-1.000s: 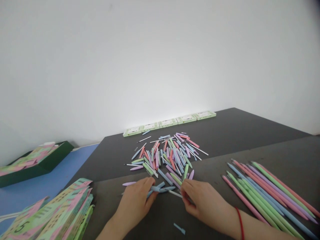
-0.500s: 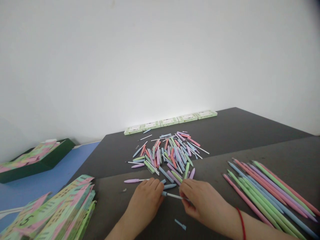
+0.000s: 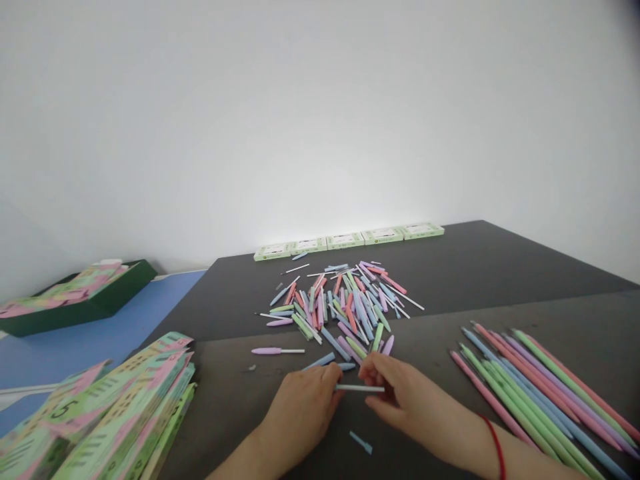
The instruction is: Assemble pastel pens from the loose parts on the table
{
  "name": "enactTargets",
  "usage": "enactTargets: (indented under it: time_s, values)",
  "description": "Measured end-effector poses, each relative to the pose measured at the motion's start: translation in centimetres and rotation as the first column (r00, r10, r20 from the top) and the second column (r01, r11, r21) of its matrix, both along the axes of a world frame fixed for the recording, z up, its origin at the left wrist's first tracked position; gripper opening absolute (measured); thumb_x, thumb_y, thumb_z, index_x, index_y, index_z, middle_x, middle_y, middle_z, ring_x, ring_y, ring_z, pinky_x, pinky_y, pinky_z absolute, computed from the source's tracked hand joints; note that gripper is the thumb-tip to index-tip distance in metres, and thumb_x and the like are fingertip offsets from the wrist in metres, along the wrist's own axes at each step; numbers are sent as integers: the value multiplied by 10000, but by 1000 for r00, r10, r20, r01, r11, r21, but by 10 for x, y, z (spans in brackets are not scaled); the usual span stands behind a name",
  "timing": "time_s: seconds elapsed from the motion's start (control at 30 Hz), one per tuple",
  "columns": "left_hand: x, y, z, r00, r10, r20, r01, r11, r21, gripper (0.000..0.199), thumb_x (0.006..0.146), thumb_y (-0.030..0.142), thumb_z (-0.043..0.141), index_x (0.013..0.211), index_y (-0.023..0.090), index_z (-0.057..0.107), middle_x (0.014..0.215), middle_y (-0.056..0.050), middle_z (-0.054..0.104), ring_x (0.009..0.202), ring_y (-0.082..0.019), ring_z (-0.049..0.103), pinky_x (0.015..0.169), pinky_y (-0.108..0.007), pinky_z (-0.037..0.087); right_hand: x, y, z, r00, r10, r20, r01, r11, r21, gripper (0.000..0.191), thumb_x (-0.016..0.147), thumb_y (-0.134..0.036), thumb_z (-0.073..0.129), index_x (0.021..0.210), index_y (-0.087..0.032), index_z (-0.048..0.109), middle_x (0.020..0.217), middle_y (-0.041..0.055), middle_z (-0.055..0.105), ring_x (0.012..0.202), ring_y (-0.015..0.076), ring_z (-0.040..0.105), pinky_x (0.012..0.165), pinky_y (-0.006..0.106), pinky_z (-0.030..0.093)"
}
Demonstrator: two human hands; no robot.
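Observation:
My left hand [image 3: 306, 408] is closed on a pen refill [image 3: 353, 387], a thin white stick that juts out to the right; its left end is hidden in the fingers. Around the refill's free right end, my right hand [image 3: 413, 403] has its thumb and fingers apart. Below the hands lies a small blue plastic piece [image 3: 361, 442] with a wider end. Blue pen parts [image 3: 320, 361] rest just beyond my left hand. Farther off is a loose heap of pastel pen parts and white refills [image 3: 345, 303]. A purple pen part with a white refill [image 3: 273, 351] lies apart from it.
Long pastel pens [image 3: 530, 393] lie side by side at the right. Flat green boxes [image 3: 345, 241] line the back of the black table [image 3: 490, 267]. Printed cartons [image 3: 135, 407] overlap at the left, with a dark green tray [image 3: 105, 301] of packaging behind them.
My right hand has loosened its fingers from the refill's right end, which now shows. The blue piece on the refill is now hidden by my left hand. The view has shifted slightly.

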State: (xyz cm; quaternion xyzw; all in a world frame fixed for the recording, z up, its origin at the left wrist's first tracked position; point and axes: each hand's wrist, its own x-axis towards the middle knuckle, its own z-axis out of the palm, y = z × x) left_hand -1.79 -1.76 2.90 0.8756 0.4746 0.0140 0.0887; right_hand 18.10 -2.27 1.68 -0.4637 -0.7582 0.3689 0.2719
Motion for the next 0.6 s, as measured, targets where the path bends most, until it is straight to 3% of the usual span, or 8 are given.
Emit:
enactTargets:
  time_s: [0.13,0.23,0.33,0.43,0.6]
  values:
    - [5,-7,-1,998,-37,57,41,997,-71,74,889,253,483,939,213,521,898,-40,671,798,-226,625,645,-296,401,-4,-2,-5,1000,-14,17,13,1000,6,76,794,-116,539,776,-182,572,752,-10,619,680,133,548,624,227,383]
    - [7,-10,-4,993,-69,95,79,991,-106,113,916,213,409,925,214,521,901,-39,672,802,-211,628,660,-287,412,-6,-3,-5,1000,-10,-16,10,1000,-14,92,768,-118,574,827,-186,588,769,-13,632,682,130,560,627,219,390]
    - [5,-8,-7,995,-46,92,53,995,-84,162,926,188,365,860,213,512,868,-34,673,761,-201,625,639,-281,410,-3,-1,-3,1000,-10,-27,9,1000,-28,157,751,-101,574,881,-188,570,729,-29,604,617,116,531,566,202,374]
    - [3,-6,-10,996,-27,86,31,998,-48,158,927,195,366,839,215,496,845,-25,672,742,-203,622,622,-286,404,0,2,-3,999,-44,12,44,999,30,61,786,-118,554,791,-179,555,691,-28,582,603,114,509,550,203,351]
    - [4,-6,-11,997,-40,59,42,998,-41,137,931,208,378,866,221,498,851,-18,674,755,-210,628,622,-292,411,-2,0,-8,996,-38,83,33,998,59,75,821,-157,564,748,-173,572,699,-13,617,622,127,531,565,219,338]
